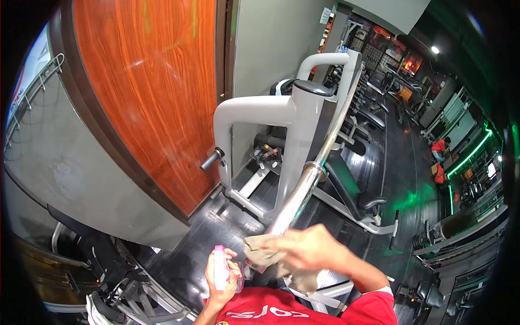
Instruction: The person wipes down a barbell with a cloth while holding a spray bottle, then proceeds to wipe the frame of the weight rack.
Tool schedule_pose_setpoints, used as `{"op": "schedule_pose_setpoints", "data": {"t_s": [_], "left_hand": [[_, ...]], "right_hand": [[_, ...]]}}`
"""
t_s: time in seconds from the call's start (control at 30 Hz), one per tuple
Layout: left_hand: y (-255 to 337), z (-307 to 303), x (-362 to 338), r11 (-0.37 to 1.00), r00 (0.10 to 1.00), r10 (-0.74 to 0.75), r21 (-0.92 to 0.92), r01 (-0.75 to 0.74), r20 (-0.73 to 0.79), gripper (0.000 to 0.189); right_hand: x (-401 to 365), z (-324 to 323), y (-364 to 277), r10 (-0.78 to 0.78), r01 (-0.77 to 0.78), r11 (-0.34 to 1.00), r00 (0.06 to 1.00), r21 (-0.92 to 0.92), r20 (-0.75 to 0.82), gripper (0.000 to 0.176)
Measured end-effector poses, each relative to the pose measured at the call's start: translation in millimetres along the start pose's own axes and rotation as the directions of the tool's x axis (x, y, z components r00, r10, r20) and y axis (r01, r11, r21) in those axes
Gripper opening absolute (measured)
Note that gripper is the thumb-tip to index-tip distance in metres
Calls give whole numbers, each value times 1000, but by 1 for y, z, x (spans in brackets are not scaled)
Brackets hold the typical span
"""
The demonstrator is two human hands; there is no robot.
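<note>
My left hand (pixel 225 279) is wrapped round a spray bottle (pixel 220 265) with a pink and white top, low in the middle of the head view. My right hand (pixel 311 246) grips a beige cloth (pixel 264 251) near the close end of a shiny metal barbell (pixel 295 203). The cloth lies against the bar's thick end, and part of it hangs below my fingers. From there the bar runs up and away across a grey rack (pixel 306 135). The lower part of the bottle is mostly hidden by my fingers.
Behind the rack is a brown wooden door (pixel 146 97). A black padded bench (pixel 344 181) stands beyond the bar. Other gym machines (pixel 124 287) stand close at lower left. A person in red (pixel 440 149) is far off on the right.
</note>
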State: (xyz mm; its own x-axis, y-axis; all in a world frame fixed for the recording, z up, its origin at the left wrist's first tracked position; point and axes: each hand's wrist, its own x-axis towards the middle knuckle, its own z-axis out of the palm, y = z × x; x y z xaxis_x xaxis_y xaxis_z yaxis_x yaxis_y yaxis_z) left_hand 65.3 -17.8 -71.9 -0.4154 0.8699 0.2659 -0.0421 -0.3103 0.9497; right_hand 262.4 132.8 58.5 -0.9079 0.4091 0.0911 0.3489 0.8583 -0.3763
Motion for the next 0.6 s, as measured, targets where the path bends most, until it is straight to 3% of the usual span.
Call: {"op": "schedule_pose_setpoints", "data": {"t_s": [0.03,0.07,0.1,0.17,0.23,0.3,0.37,0.43,0.47,0.53,0.57,0.6], "left_hand": [[1,-2,-1,1000,1000,-5,2,4,2,49],[1,-4,0,1000,1000,3,16,-4,23,49],[1,-5,0,999,999,13,32,-14,42,49],[3,-4,-1,1000,999,0,25,-2,51,49],[4,-3,-2,1000,998,-8,17,7,55,49],[4,-4,-3,1000,999,-19,11,18,47,49],[6,-1,-2,998,999,-45,-35,45,3,50],[6,2,0,994,996,-75,-82,71,-39,50],[6,2,2,994,997,-64,-93,60,-39,50],[7,-1,4,993,998,-57,-102,52,-41,50],[5,-3,5,999,1000,-14,-37,14,1,51],[4,-4,7,999,998,31,23,-32,46,52]], "right_hand": [[0,-3,20,-13,12,1000,999,-15,-50,46],[2,-8,36,35,-62,992,975,-114,-220,39],[7,-20,48,207,-265,938,945,-223,-252,36],[9,-25,98,369,-517,833,786,-200,-496,29],[16,-42,89,435,-545,828,774,-133,-461,27],[24,-35,54,564,-629,730,776,-269,-284,29],[18,-15,18,317,-334,931,939,-143,-131,31],[12,-3,-10,67,-64,994,997,89,-26,35],[12,-7,-10,66,-64,994,997,89,-26,35],[10,-20,-2,139,-130,988,983,-79,119,34],[9,-18,18,139,-138,987,990,-77,2,35],[13,-34,22,287,-287,937,957,-199,-30,34]]}}
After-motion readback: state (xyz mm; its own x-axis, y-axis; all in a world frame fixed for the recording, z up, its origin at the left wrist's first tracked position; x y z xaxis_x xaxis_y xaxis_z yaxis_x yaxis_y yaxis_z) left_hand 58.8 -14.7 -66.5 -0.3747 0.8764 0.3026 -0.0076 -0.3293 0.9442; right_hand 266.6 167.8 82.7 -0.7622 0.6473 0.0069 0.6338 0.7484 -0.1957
